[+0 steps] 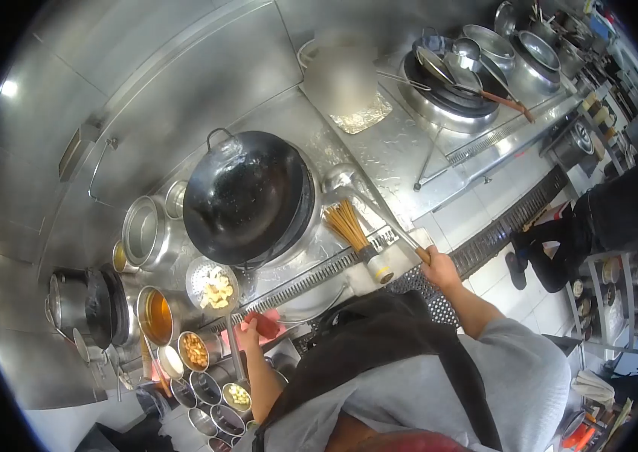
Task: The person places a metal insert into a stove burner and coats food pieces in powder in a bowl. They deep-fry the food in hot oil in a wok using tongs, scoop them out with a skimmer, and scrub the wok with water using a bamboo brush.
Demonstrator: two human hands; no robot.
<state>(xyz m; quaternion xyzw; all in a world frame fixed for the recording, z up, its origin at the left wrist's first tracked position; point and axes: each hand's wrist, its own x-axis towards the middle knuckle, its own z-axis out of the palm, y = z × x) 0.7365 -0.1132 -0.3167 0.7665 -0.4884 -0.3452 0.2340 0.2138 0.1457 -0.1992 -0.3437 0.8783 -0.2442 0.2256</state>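
My right hand [442, 269] is closed around the wooden end of a long-handled ladle [379, 209], whose metal bowl rests beside the wok. At the stove's front edge, my left hand [250, 333] is closed on a dark red cloth [263, 325]. A black wok [247, 200] sits tilted on the burner, its inside dark and glossy, with no food visible in it. Left of it, a perforated skimmer [200, 276] holds pale yellowish pieces [217, 291]; its handle runs down close to my left hand. A bamboo wok brush [348, 226] lies near the ladle.
A pot of orange-brown oil [159, 318], a container of brown chunks [194, 351] and several small seasoning pots [204, 386] stand at the left. Another burner [454, 109] carries pans and ladles at the upper right. A person in dark clothes [613, 218] is at the right.
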